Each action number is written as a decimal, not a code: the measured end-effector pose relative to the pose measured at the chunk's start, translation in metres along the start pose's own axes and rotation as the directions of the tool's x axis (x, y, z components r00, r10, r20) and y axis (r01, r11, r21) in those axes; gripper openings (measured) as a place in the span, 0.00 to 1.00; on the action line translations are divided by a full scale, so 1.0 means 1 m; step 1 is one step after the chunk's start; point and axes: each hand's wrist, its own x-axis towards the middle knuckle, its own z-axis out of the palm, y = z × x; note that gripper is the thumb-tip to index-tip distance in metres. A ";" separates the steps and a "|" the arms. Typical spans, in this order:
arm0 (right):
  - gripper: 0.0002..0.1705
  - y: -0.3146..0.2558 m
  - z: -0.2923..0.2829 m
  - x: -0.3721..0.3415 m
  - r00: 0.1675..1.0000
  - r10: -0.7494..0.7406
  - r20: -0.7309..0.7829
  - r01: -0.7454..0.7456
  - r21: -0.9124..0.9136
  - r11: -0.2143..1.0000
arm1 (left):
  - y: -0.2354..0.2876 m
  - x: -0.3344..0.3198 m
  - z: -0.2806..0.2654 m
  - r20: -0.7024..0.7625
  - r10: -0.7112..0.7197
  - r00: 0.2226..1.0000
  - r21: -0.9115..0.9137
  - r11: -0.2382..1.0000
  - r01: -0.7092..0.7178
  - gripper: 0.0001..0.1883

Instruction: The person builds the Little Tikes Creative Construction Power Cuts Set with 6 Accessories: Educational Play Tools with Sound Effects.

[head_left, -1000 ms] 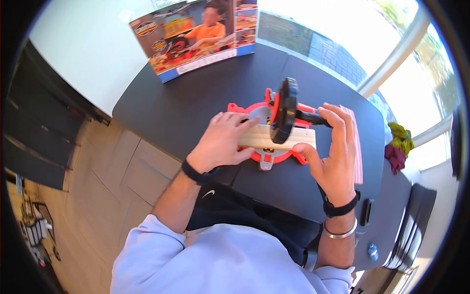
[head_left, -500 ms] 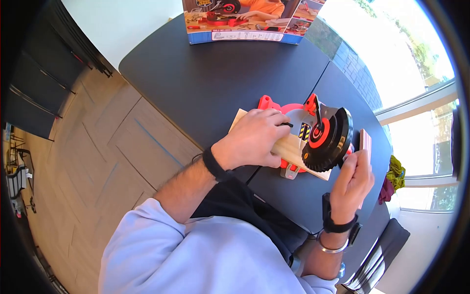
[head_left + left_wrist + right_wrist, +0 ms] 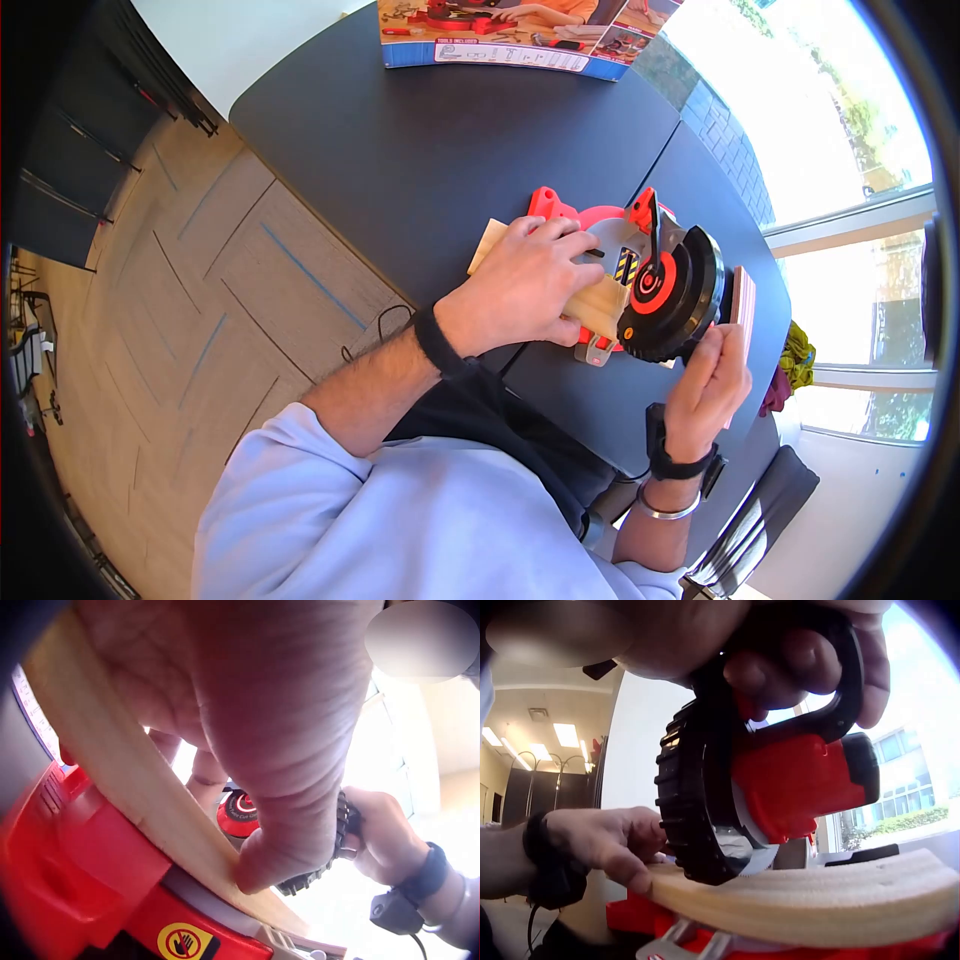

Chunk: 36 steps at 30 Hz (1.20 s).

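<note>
A red toy miter saw [image 3: 548, 203] sits on the dark table, with a pale wooden board [image 3: 600, 306] lying across its base. My left hand [image 3: 522, 285] holds the board down left of the saw head, thumb along its near edge and fingers over the top. The saw head [image 3: 672, 300] has a round black-and-red guard with ridges. In the right wrist view, my right hand [image 3: 708, 392] grips its black loop handle [image 3: 853, 675]. A toothed blade [image 3: 761, 861] shows under the guard, right at the top of the board. The guard hides part of the board in the head view.
A printed toy box [image 3: 510, 52] stands at the far side of the table [image 3: 420, 130]. Pinkish wood strips [image 3: 743, 300] lie just right of the saw. Green and maroon cloths [image 3: 798, 355] are beyond the table's right edge, near the windows.
My right hand, earlier loosely spread about the handle with its thumb near the board, has closed on the handle. The saw head appears slightly lower than half a second ago. My left hand stays on the board.
</note>
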 end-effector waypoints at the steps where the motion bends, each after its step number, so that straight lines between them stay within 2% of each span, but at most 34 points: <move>1: 0.12 -0.002 -0.002 0.005 0.999 0.047 -0.026 -0.045 0.067 0.997 | 0.000 0.000 0.001 -0.006 0.013 1.000 0.008 1.000 -0.013 0.31; 2: 0.14 -0.003 -0.002 0.009 0.994 0.095 -0.049 -0.088 0.134 0.987 | 0.000 0.000 0.001 -0.007 0.012 1.000 0.008 1.000 -0.012 0.31; 4: 0.15 0.001 0.002 0.006 0.994 0.087 -0.070 -0.076 0.151 0.986 | 0.002 0.000 0.000 0.026 0.025 0.999 0.016 1.000 -0.026 0.32; 6: 0.14 0.007 0.007 -0.001 0.997 0.068 -0.041 -0.065 0.075 0.995 | 0.007 -0.001 0.001 0.032 0.006 0.999 0.026 1.000 -0.007 0.32; 9: 0.13 0.015 0.013 -0.010 0.999 0.011 -0.036 -0.009 0.047 0.999 | 0.013 -0.002 0.003 0.038 -0.025 0.999 0.037 0.999 0.023 0.32; 16: 0.11 0.016 0.018 -0.019 1.000 0.004 -0.004 -0.004 0.009 1.000 | 0.017 -0.004 0.003 0.029 -0.058 0.998 0.017 0.998 0.058 0.31; 22: 0.11 0.012 0.026 -0.030 0.991 0.132 -0.035 -0.129 0.081 0.988 | 0.021 -0.005 0.002 0.019 -0.072 0.997 0.032 0.997 0.071 0.29; 24: 0.13 0.021 0.030 -0.034 0.997 0.061 -0.056 -0.058 0.041 0.997 | 0.022 -0.004 0.003 0.022 -0.075 0.997 0.036 0.997 0.074 0.29; 28: 0.16 0.032 0.032 -0.038 0.995 0.018 -0.101 -0.017 0.016 1.000 | 0.024 -0.003 0.004 0.027 -0.089 0.996 0.053 0.995 0.087 0.29; 30: 0.21 0.042 0.024 -0.037 0.995 -0.091 -0.039 0.094 0.075 0.993 | 0.024 -0.003 0.006 0.018 -0.084 0.996 0.042 0.996 0.083 0.29; 31: 0.21 0.042 0.020 -0.033 0.994 -0.098 -0.047 0.101 0.075 0.992 | 0.023 -0.003 0.006 0.011 -0.085 0.996 0.028 0.996 0.085 0.29; 33: 0.38 0.035 0.007 -0.025 0.971 -0.237 -0.004 0.234 0.188 0.954 | 0.022 -0.004 0.008 0.008 -0.083 0.996 0.033 0.996 0.083 0.30; 34: 0.38 0.027 0.003 -0.021 0.970 -0.244 -0.007 0.241 0.187 0.952 | 0.022 -0.004 0.008 0.011 -0.086 0.996 0.035 0.996 0.085 0.30; 36: 0.62 0.007 0.000 -0.015 0.948 -0.315 0.040 0.318 -0.106 0.942 | 0.022 -0.003 0.008 0.012 -0.091 0.996 0.039 0.995 0.091 0.30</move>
